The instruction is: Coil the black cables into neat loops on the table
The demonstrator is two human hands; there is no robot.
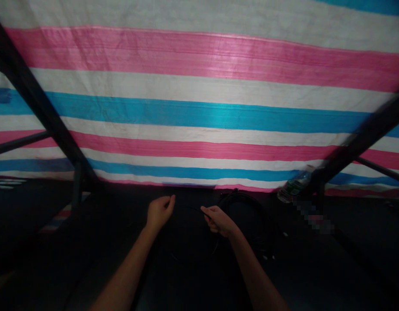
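Note:
A thin black cable [189,207] runs faintly between my two hands, low over a dark surface. My right hand [220,220] pinches it between thumb and forefinger, with the other fingers curled in. My left hand [160,211] is closed, thumb against fingers, at the cable's other side; the exact grip is hard to see in the dim light. Just right of my right hand lies a coil of black cable [267,211], with small pale ends near its lower edge.
A clear plastic bottle [295,185] with a green label leans by the right dark post [348,155]. Another dark post [50,108] slants on the left. Behind hangs a striped plastic sheet [199,114]. Several pale strips [6,183] lie at far left.

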